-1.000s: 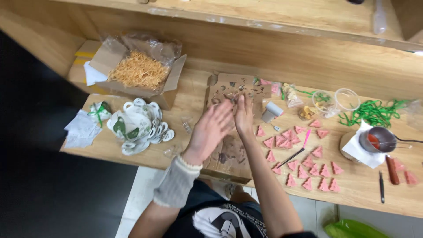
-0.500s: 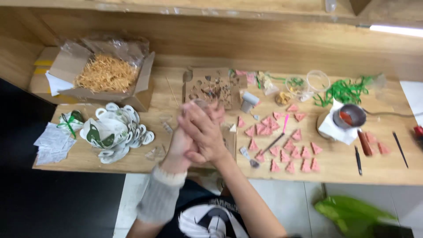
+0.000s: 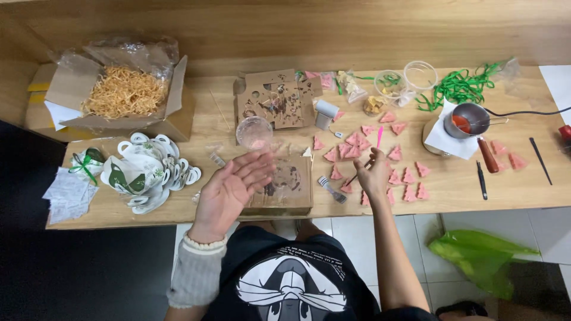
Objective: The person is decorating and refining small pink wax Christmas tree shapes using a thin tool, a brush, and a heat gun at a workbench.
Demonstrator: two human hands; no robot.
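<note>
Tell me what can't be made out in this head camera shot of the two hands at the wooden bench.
- Right hand: seen from the back, so its grip on the pink-tipped stick is hidden.
- Left hand: covers part of the flat brown cardboard box.
- Small metal saucepan: its red contents are too small to identify.
- Red object: cut off by the right edge.
- Clear plastic cup: contents unclear through glare.

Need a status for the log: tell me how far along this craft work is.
Done: many pink tree-shaped pieces lie spread on the table. In hand: the right hand grips a pink-tipped tool among them; the left hand is open, palm up, empty. Left: paper tags and shredded filler sit unused.
</note>
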